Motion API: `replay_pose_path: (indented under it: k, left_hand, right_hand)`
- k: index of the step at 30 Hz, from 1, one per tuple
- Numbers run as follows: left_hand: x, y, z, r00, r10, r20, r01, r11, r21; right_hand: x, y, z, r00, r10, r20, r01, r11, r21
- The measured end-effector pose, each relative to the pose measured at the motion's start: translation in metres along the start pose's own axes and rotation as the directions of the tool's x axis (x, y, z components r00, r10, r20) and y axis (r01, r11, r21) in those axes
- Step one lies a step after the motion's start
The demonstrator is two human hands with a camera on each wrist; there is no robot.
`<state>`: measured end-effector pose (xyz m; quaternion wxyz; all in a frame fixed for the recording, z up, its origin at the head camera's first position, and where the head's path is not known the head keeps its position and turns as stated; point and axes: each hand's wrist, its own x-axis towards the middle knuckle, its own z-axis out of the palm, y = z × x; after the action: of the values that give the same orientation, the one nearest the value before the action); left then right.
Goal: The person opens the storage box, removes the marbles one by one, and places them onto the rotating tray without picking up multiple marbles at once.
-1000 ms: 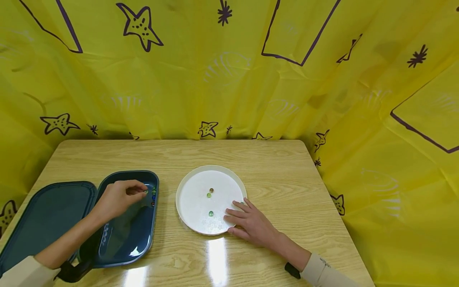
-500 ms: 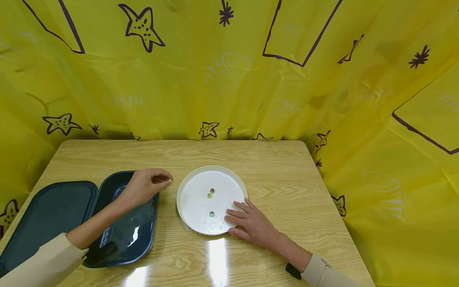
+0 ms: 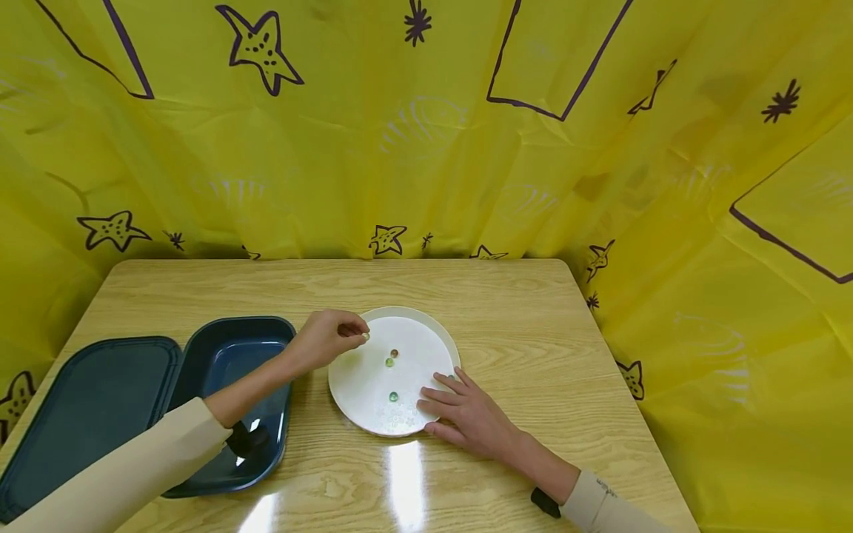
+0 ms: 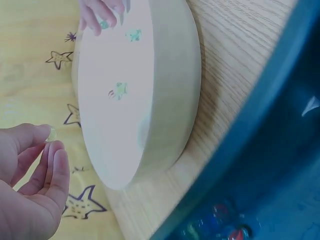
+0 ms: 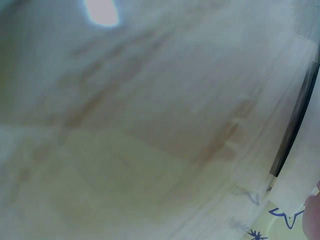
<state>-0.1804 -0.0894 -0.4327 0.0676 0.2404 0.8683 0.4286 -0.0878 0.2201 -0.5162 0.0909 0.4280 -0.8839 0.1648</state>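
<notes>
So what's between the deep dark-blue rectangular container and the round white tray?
Bare wood-grain tabletop separates the container and tray in the head and left wrist views; the left hand hangs above it.

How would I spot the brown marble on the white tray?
On the wooden table, find the round white tray. Near its middle sits the brown marble, just beyond a yellow-green marble. It is the only brown one visible there; its neighbours are greenish.

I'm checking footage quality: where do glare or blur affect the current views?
Head: mostly sharp, bright glare on the light wood-grain table, smaller glints in the dark-blue rounded rectangular tray; left wrist: hazy, the round white plate looking washed out; right wrist: largely blurred, a bright white patch near the top.
</notes>
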Motion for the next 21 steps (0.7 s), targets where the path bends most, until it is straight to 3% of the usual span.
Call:
replay_pose_path:
  k: [9, 16, 21]
  left_hand:
    - [0.016, -0.005, 0.019, 0.998, 0.031, 0.046, -0.031, 0.999, -0.014]
    - [0.022, -0.011, 0.033, 0.995, -0.001, 0.098, -0.002, 1.000, 0.029]
    - [0.024, -0.014, 0.041, 0.995, 0.008, 0.099, -0.014, 0.998, 0.064]
  right_hand:
    - [0.000, 0.001, -0.001, 1.000, -0.002, 0.006, 0.002, 1.000, 0.000]
    - [0.000, 0.001, -0.001, 1.000, -0.014, -0.006, 0.014, 1.000, 0.001]
    - [0.000, 0.001, 0.000, 1.000, -0.010, -0.005, 0.010, 1.000, -0.002]
